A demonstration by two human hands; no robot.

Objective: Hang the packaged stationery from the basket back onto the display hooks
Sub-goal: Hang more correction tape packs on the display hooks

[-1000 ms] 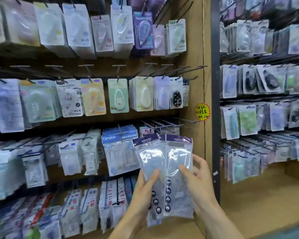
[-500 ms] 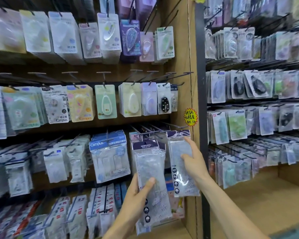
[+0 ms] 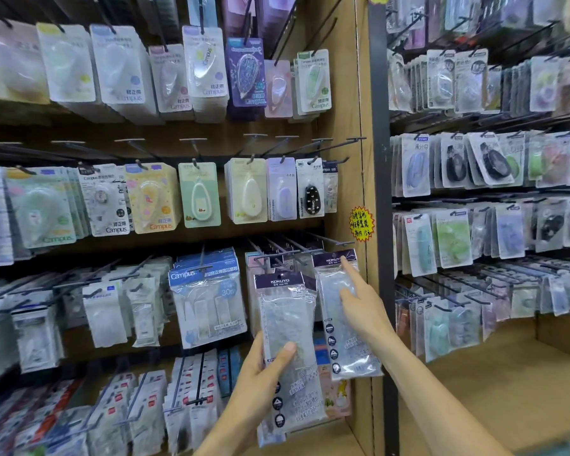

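Low in the middle of the frame, a clear packet (image 3: pixel 288 340) with a dark top was held by the left hand (image 3: pixel 257 380), with the thumb (image 3: pixel 282 355) pressed on its front and the other fingers hidden behind it. Just to its right, a second clear packet (image 3: pixel 343 320) was held up at a black hook (image 3: pixel 329 241) by the right hand (image 3: pixel 362 307), with the pointing finger stretched up to the packet's dark top and the thumb laid on its front. A yellow sticker (image 3: pixel 361 223) was seen on the wooden post (image 3: pixel 349 110) just above.
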